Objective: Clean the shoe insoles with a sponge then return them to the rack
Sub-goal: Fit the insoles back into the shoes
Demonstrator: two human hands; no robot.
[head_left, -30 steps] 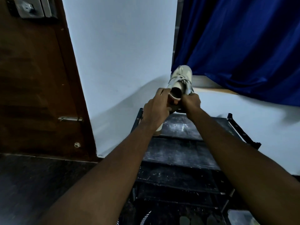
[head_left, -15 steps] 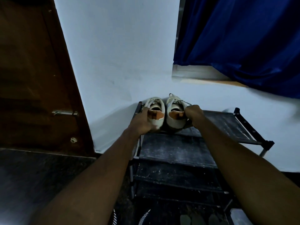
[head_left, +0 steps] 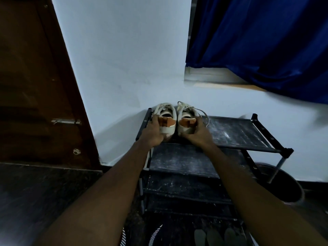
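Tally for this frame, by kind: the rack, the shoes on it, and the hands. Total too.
Shoes: 2 (left shoe, right shoe)
Hands: 2 (left hand, right hand)
Racks: 1 (rack)
Total: 5

The left shoe [head_left: 171, 129] and right shoe [head_left: 183, 127] have matt, scuffed cream uppers, tan suede-like heel patches and cloth laces [head_left: 202, 110]. The rack [head_left: 236, 132] has matt black shelves streaked with pale dust and a bare metal post [head_left: 276, 170]. The door [head_left: 35, 95] is dark wood with a metal latch [head_left: 66, 121]. The curtain [head_left: 266, 41] is blue cloth with a soft sheen; the wall [head_left: 124, 59] is matt paint.
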